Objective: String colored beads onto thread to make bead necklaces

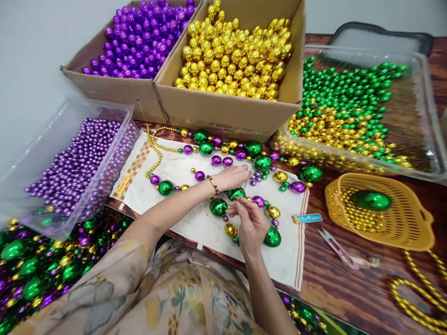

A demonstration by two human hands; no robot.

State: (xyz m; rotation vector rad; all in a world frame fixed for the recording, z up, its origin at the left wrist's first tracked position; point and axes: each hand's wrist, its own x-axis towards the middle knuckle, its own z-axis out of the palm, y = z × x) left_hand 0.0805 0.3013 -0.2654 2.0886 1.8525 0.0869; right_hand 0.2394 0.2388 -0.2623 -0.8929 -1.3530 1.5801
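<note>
A long strand of green, purple and gold beads (206, 148) lies looped on a white cloth (195, 223). My left hand (233, 177) rests over the strand's middle, fingers pinched on a thin needle or thread near a green bead (262, 163). My right hand (249, 223) is just below it, fingers pinched on the strand by a large green bead (219, 207) and a gold bead (231, 229). What exactly each pinch holds is too small to name with certainty.
Cardboard boxes of purple beads (139, 37) and gold beads (233, 51) stand behind. A clear tray of small purple beads (80, 163) is left, a tray of green and gold beads (352, 111) right. A yellow basket (380, 209) and snips (337, 246) lie right.
</note>
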